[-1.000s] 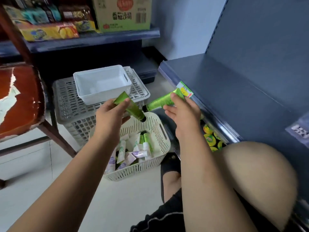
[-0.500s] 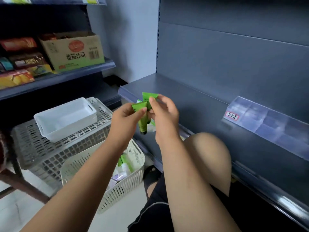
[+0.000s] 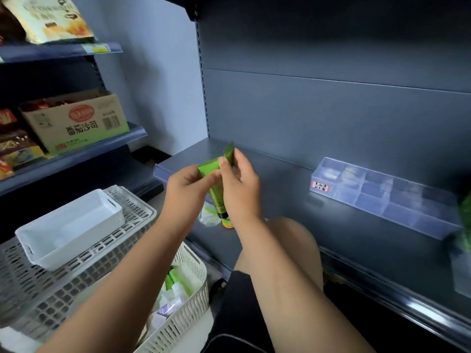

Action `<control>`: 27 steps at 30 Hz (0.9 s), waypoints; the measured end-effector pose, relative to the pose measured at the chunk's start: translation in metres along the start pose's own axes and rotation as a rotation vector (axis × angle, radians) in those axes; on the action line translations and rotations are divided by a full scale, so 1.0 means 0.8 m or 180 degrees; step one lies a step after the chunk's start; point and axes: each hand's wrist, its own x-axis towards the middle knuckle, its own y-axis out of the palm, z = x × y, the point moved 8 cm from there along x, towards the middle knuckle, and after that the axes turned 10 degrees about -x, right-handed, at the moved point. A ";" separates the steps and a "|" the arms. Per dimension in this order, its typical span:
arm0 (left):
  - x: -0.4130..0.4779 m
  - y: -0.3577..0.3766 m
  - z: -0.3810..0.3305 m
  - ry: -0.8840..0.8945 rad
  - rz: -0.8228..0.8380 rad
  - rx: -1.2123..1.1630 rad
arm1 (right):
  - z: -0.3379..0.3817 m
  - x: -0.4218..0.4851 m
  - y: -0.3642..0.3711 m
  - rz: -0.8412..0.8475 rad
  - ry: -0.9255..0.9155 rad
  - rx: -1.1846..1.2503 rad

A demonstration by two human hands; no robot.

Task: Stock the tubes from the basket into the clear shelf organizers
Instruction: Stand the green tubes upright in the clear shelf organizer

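My left hand and my right hand meet in front of the dark shelf, both closed around green tubes held upright, dark caps down. One tube's flat end sticks up above my right thumb. The cream slotted basket sits on the floor under my left forearm, with several white, green and purple tubes in it. A clear organizer with divided compartments and a small label lies on the shelf to the right, apart from my hands.
A white tray rests on an upturned grey crate at the left. Shelves at the far left hold a cardboard box and snack packs. My bare knee is against the shelf front. A second clear organizer's corner shows at the right edge.
My hands brought the two green tubes together and lifted them from above the basket to shelf height. My view swung up and right, bringing the clear organizer into sight.
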 end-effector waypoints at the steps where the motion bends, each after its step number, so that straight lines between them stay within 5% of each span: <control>1: 0.004 0.013 -0.004 -0.0006 0.0088 -0.0031 | 0.005 0.004 -0.015 -0.0107 -0.0121 -0.0344; 6: 0.027 0.119 -0.020 0.0039 0.0990 -0.0046 | 0.031 0.027 -0.108 -0.0546 -0.0450 -0.0702; 12: 0.032 0.229 -0.010 -0.0164 0.1672 -0.0241 | 0.021 0.061 -0.193 -0.0625 0.0119 -0.1062; 20: 0.034 0.263 0.044 -0.0878 0.1831 -0.0815 | -0.018 0.056 -0.237 -0.0167 0.0444 -0.0800; 27: 0.043 0.259 0.055 -0.1030 0.1688 -0.0876 | -0.037 0.059 -0.250 -0.0427 0.0322 -0.0779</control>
